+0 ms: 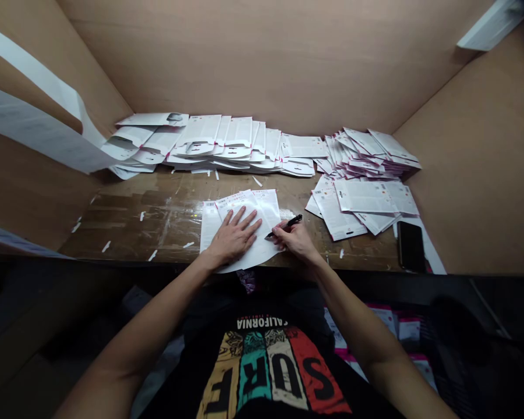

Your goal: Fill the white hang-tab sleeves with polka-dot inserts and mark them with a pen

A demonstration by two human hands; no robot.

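Note:
My left hand (234, 237) lies flat with spread fingers on a small fanned stack of white printed cards (244, 224), pressing it to the worn wooden tabletop (131, 227). My right hand (291, 241) grips a black pen (289, 224), whose tip rests near the right edge of the same stack. The pen tip touches the paper or sits just above it; I cannot tell which. The cards carry small print, barcodes and pink-red marks.
Long rows of folded white cardboard packaging sleeves with pink edges line the back of the table. A loose pile of cards lies at the right, with a black smartphone (411, 247) near the table's front edge. Brown cardboard walls (262, 58) surround the table.

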